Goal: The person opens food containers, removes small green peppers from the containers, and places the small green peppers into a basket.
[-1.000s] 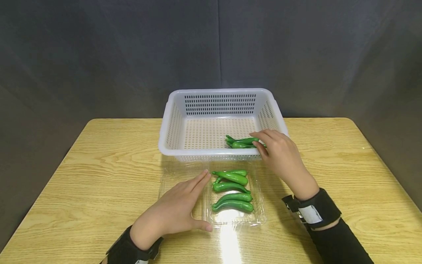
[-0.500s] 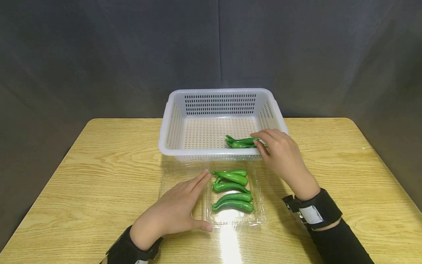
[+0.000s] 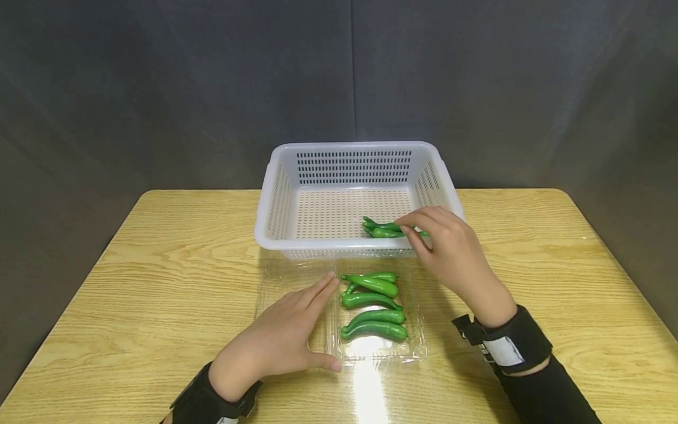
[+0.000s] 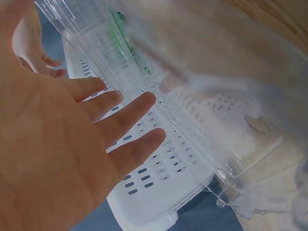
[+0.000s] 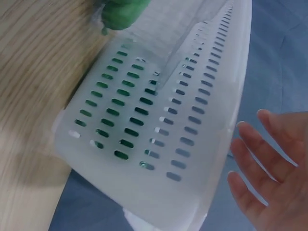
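A white slotted basket (image 3: 275, 194) stands mid-table with a few green peppers (image 3: 382, 229) at its front right. My right hand (image 3: 412, 229) reaches over the basket's front rim, fingers lying on those peppers; the right wrist view shows the fingers (image 5: 269, 168) spread and holding nothing. In front of the basket lies an open clear clamshell tray (image 3: 418, 347) with several green peppers (image 3: 373, 303) in it. My left hand (image 3: 312, 321) rests flat on the tray's clear lid (image 3: 267, 282), fingers (image 4: 120, 130) straight.
The wooden table (image 3: 159, 247) spreads bare to the left and right of the basket. A dark cloth backdrop hangs behind. The basket's slotted wall (image 5: 159, 134) fills the right wrist view, with a pepper (image 5: 120, 12) at the top.
My right hand's fingers have crept slightly left over the peppers in the basket. The left hand, the tray and the basket have not moved.
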